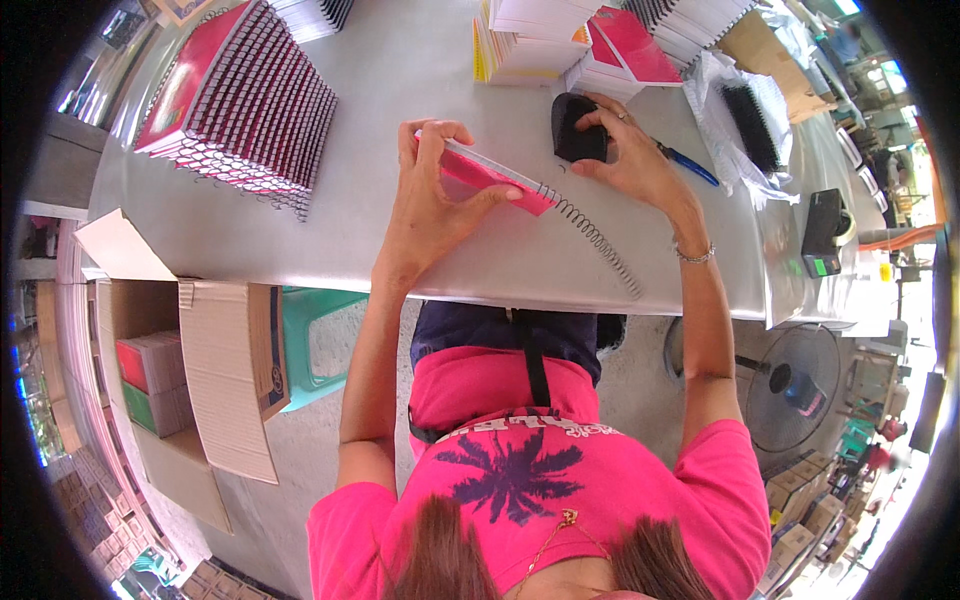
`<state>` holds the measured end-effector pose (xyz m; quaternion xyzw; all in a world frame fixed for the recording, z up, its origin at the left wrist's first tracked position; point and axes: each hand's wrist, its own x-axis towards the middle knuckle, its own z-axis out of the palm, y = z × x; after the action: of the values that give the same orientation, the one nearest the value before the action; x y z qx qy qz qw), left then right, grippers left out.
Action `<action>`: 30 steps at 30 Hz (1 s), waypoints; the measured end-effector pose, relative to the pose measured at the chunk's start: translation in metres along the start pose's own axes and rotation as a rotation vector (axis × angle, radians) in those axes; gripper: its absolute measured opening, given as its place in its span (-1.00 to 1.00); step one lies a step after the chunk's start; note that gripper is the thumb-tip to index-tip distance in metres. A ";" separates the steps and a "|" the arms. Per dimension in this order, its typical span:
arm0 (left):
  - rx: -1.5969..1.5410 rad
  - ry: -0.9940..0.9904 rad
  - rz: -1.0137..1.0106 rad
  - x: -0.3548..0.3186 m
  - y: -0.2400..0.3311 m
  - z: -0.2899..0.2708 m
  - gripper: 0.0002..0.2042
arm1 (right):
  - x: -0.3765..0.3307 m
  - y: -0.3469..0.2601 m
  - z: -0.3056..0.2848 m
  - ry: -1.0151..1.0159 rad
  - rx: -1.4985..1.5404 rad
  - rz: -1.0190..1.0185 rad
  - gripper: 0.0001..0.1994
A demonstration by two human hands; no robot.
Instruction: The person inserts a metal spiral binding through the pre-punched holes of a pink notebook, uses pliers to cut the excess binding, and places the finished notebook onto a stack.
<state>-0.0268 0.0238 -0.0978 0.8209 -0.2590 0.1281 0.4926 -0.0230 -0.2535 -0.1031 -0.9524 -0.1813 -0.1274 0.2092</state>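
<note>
Left arm [372,345] and right arm [708,320] reach forward, left fingers [431,150] bent, thumb [494,197] extended, right fingers [602,120] curled.

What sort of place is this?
Probably a notebook-binding workshop: the left hand holds a pink book with a coil trailing, spiral-bound notebooks stand stacked on the table, and an open cardboard box stands nearby.

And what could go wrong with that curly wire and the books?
The coil sticks far out of the pink notebook, so it might snag or bend. Only the left hand holds that notebook, so its pages could slip. The tall stack of spiral notebooks might topple if bumped.
</note>
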 end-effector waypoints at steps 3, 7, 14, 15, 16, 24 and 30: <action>-0.061 0.037 -0.026 0.000 -0.005 0.005 -0.31 | 0.002 -0.020 -0.012 -0.143 0.202 0.209 -0.51; -0.061 0.022 -0.043 -0.001 -0.004 0.008 -0.27 | -0.013 -0.031 -0.030 -0.318 1.175 0.346 -0.51; -0.102 -0.006 -0.063 -0.001 -0.005 0.008 -0.28 | -0.020 -0.052 -0.040 -0.420 0.937 0.278 -0.57; -0.100 -0.002 -0.065 -0.002 -0.005 0.008 -0.29 | -0.024 -0.053 -0.047 -0.427 1.065 0.291 -0.54; -0.125 -0.009 -0.084 -0.001 -0.004 0.009 -0.28 | -0.026 -0.055 -0.052 -0.434 1.193 0.304 -0.52; -0.207 -0.036 -0.162 -0.001 -0.007 0.005 -0.29 | -0.012 -0.092 -0.070 -0.398 0.793 0.282 -0.61; -0.254 -0.056 -0.154 -0.004 -0.009 0.007 -0.30 | -0.008 -0.085 -0.055 -0.348 0.419 0.302 -0.66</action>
<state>-0.0249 0.0223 -0.1097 0.7726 -0.2229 0.0330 0.5936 -0.0727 -0.2083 -0.0278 -0.9123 -0.0931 0.1102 0.3832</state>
